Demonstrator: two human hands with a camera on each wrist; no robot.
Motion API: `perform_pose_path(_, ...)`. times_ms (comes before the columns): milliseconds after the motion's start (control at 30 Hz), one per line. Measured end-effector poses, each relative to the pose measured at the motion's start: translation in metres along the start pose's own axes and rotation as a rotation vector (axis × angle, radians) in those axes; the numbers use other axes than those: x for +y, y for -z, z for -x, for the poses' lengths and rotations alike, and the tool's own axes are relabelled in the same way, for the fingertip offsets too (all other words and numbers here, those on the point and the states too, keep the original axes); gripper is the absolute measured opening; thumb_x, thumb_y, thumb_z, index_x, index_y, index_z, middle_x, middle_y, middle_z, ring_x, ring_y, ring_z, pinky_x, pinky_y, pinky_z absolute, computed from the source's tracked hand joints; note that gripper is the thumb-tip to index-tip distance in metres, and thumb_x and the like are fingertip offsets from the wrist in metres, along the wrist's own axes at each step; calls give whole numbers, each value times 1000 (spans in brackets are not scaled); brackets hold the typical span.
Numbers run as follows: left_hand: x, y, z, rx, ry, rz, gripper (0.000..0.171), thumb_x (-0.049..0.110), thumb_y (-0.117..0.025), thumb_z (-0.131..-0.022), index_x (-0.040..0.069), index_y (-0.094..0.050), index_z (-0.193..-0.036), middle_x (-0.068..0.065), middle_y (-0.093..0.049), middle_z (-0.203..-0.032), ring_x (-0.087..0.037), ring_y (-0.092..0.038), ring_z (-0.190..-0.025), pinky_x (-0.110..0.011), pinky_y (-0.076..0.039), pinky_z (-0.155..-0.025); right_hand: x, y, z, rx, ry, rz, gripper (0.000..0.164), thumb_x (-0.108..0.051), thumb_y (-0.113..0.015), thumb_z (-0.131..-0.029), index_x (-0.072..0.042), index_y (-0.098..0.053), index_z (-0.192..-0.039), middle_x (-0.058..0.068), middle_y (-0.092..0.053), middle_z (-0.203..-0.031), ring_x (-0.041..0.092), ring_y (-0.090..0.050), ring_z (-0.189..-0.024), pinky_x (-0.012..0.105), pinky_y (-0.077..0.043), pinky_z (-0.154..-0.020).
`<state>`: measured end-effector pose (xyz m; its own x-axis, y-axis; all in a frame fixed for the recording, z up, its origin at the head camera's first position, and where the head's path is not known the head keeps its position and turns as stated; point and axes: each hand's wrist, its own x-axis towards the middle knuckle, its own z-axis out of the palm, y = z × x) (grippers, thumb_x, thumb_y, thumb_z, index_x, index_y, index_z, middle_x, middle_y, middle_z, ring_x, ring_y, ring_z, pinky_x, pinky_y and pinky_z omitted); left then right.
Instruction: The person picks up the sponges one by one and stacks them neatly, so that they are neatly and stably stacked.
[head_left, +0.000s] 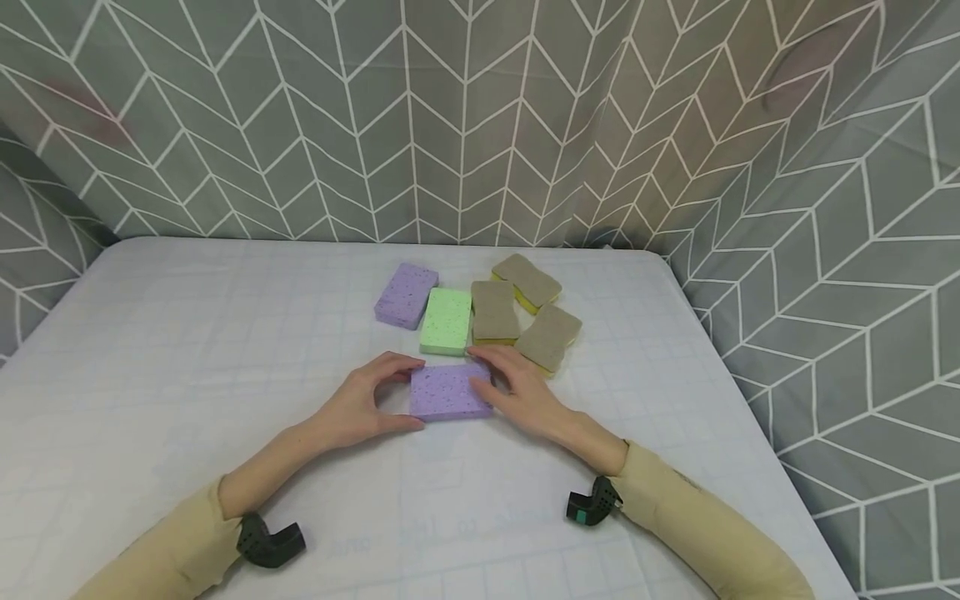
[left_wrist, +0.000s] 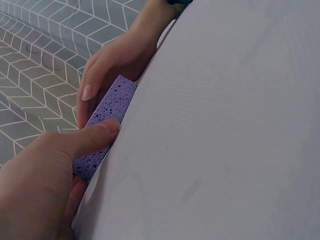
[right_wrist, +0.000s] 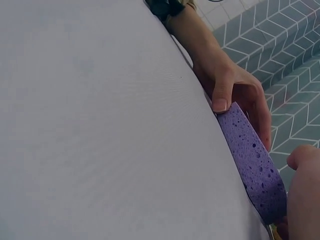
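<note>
The near purple sponge lies flat on the white-covered table, its long side facing the person, between the two hands. The left hand grasps its left end, thumb on the near edge and fingertips at the far corner, with a gap showing between palm and sponge. In the left wrist view that thumb presses against the pitted near side. The right hand spreads around the right end, its grip loose: the thumb reaches over the top face without pinching it, and the other fingers extend past the far corner. Whether those fingertips touch the sponge cannot be told.

Just beyond lies a green sponge, turned with its short side toward the person. A second purple sponge sits tilted just to its left and a little farther back. To the right are three sponges with gray-brown tops and yellow undersides: one right beside the green sponge, one behind it set at an angle, and one slanting nearer the right hand. Both arms wear beige sleeves, with a black device at each wrist. A gray curtain with white zigzag lines hangs behind the table.
</note>
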<state>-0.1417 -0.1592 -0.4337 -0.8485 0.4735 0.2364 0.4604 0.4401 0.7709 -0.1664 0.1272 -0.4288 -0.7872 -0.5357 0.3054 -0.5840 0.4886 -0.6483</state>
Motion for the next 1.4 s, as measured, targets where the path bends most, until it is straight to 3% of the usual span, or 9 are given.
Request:
perform_pose_path(300,-1,0,0,-9,22,-3,77,31,-92,-71,14,-57,-137,3,-60,-129,-14,-61,-116,-37,-50,-106,-2,-5,-6,82,-132,-6,40,-27,-57,-101,-9,-59,-136,9,-58,-138,24,-52,-132,43,-43,-113)
perform_pose_path(467,0,1,1,-6,27,-1,77,30,-92,-71,14,-57,-137,4,-60,-129,-14,-62,-116,-37,-50,-106,-4,-6,-7,92,-135,-2,39,-27,-57,-101,-9,-59,-135,9,-60,-137,24,-53,-130,42,-43,-113)
perform_pose_path(700,-1,0,1,-11,13,18,77,27,-92,-71,11,-57,-137,2,-60,-129,-15,-62,-116,-34,-49,-107,-4,-2,-1,195,-114,31,35,-21,-60,-98,-9,-63,-130,8,-64,-129,25,-59,-123,44,-47,-108)
perform_pose_path(867,-1,0,1,-14,9,10,77,27,-92,-71,10,-57,-137,1,-59,-130,-16,-62,-116,-34,-50,-107,-3,4,6,212,-114,72,32,-21,-60,-98,-9,-64,-128,7,-65,-127,24,-60,-119,43,-49,-105)
perform_pose_path(1033,0,0,-1,-12,6,-6,77,25,-92,-70,10,-57,-137,1,-60,-130,-16,-62,-116,-35,-50,-107,3,12,18,272,-111,100,28,-16,-65,-95,-6,-67,-122,8,-68,-117,22,-63,-106,41,-54,-91)
perform_pose_path(1167,1,1,-1,-11,9,-9,77,24,-93,-69,10,-57,-136,1,-60,-129,-16,-62,-115,-35,-50,-107,8,20,26,338,-56,115,24,-8,-69,-91,-4,-69,-114,10,-70,-104,21,-65,-90,38,-56,-78)
perform_pose_path(1300,2,2,0,-10,16,-4,76,23,-93,-70,10,-57,-136,1,-60,-129,-16,-62,-115,-36,-51,-106,14,30,34,409,18,158,22,-3,-72,-86,-4,-70,-108,11,-69,-91,20,-61,-73,31,-52,-62)
perform_pose_path(1400,1,1,0,-7,16,-4,76,23,-93,-69,10,-58,-136,1,-60,-128,-16,-62,-115,-36,-51,-106,19,37,39,450,41,198,22,0,-74,-83,-4,-71,-104,11,-68,-87,19,-58,-67,26,-47,-56)
